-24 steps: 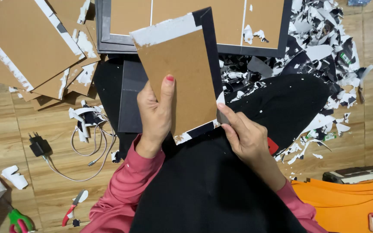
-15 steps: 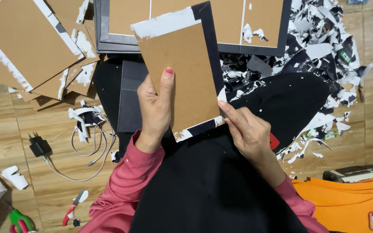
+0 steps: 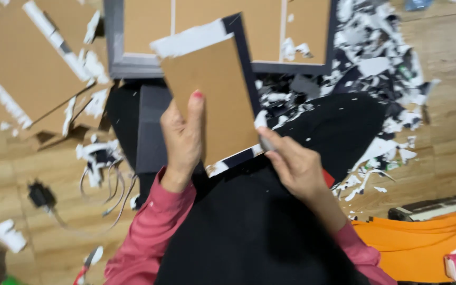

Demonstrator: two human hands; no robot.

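My left hand [image 3: 183, 140] grips a small dark picture frame [image 3: 212, 89] from behind its left edge, thumb with a red nail lying on the brown cardboard backing. White paper strips cling to the frame's top and bottom edges. My right hand [image 3: 291, 163] pinches the frame's lower right corner, where a bit of white paper sticks up beside the fingers. Both arms wear pink sleeves over a black lap cloth [image 3: 249, 227].
A larger grey frame with brown backing [image 3: 133, 66] lies on the wooden floor ahead. Loose brown cardboard sheets [image 3: 22, 74] are stacked at left, torn black and white paper scraps [image 3: 381, 68] at right. A cable with a plug [image 3: 43, 195] lies lower left; orange cloth [image 3: 423, 243] lower right.
The view has shifted and blurred slightly. My right fingers have slid a little up along the frame's lower right corner; the left hand's grip is unchanged.
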